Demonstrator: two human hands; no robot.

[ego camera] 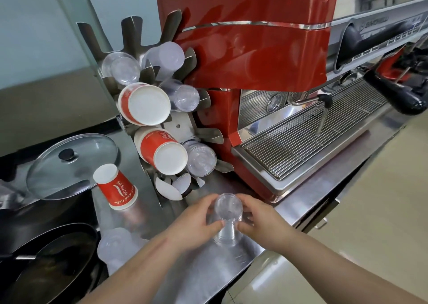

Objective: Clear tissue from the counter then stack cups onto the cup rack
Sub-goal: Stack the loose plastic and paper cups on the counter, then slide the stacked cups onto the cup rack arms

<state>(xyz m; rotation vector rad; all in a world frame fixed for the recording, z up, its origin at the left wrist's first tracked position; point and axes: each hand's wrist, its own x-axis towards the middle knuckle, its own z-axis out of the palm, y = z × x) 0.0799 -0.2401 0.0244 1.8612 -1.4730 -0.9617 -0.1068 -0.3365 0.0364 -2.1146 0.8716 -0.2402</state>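
A stack of clear plastic cups (228, 213) stands upside down on the steel counter (208, 273), held from both sides by my left hand (196, 222) and my right hand (261, 220). Behind it, the metal cup rack (178, 127) carries red paper cup stacks (144, 103) and clear cup stacks (201, 159) lying bottom-outward. One red paper cup (115, 188) stands upside down on the counter left of the rack. A frosted cup stack (118, 246) lies near my left forearm.
A red espresso machine (254, 49) with a wire drip tray (301, 141) stands right of the rack. A glass pot lid (71, 162) and a dark pan (46, 264) sit at the left. White paper liners (171, 188) lie under the rack.
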